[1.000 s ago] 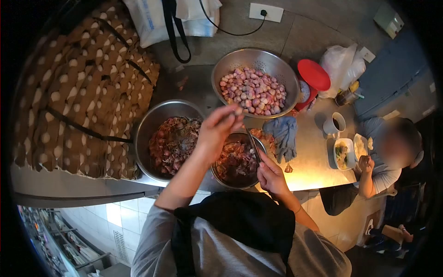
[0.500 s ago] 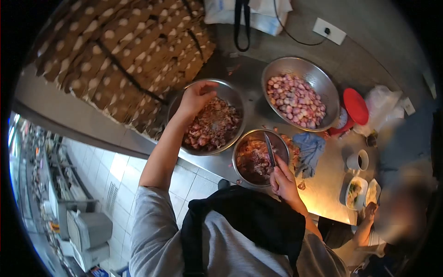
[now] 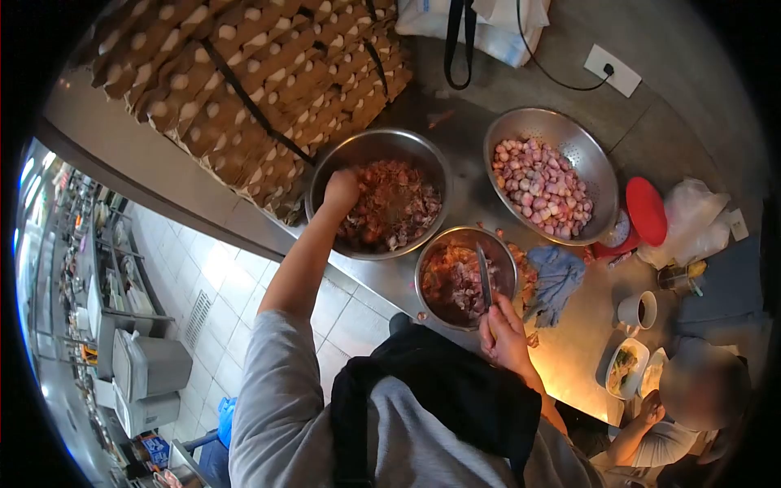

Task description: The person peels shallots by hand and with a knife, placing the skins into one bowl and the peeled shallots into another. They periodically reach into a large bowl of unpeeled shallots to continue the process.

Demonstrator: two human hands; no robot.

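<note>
My left hand (image 3: 342, 192) is down inside a large steel bowl (image 3: 439, 154), against the reddish, unpeeled shallots (image 3: 399, 195) on its left side. Its fingers are hidden from above. In my right hand (image 3: 506, 335) is a knife (image 3: 486, 272), gripped by the handle with its blade pointing away over a smaller steel bowl (image 3: 421, 276). That bowl holds pinkish shallots (image 3: 468, 281) and orange-brown skins. Beyond it stands a tilted steel colander (image 3: 598, 159) with many peeled pink shallots (image 3: 541, 187).
Stacked egg trays (image 3: 260, 89) tied with black straps stand at the back left. A blue-grey cloth (image 3: 556, 276), a red-lidded container (image 3: 645, 211), a cup (image 3: 637, 309) and a food dish (image 3: 626, 368) lie rightward. Another person (image 3: 659, 443) sits at the lower right.
My left hand has gone from above the large bowl down into its left side. The knife stays in my right hand over the small bowl. The whole view has shifted slightly.
</note>
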